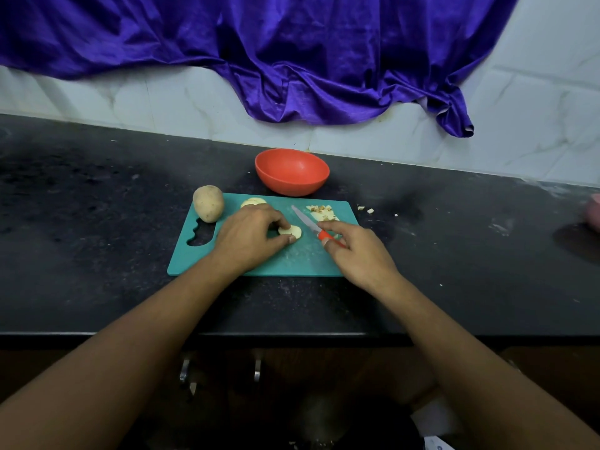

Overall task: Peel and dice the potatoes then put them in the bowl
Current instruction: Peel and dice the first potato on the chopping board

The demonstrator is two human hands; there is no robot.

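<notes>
A teal cutting board (292, 261) lies on the black counter. My left hand (248, 233) pinches a pale potato slice (292, 231) flat on the board. My right hand (354, 251) grips the orange handle of a small knife (308, 224), blade pointing up-left beside the slice. More peeled slices (254, 202) sit behind my left hand. A whole unpeeled potato (208, 203) rests at the board's back left corner. Diced bits and peel (321, 212) lie at the back right. The red bowl (292, 172) stands behind the board, nothing visible inside.
A few potato crumbs (365, 208) lie on the counter right of the board. A pink object (594, 216) shows at the right edge. Purple cloth (292, 60) hangs over the tiled wall behind. The counter's front edge runs below my forearms.
</notes>
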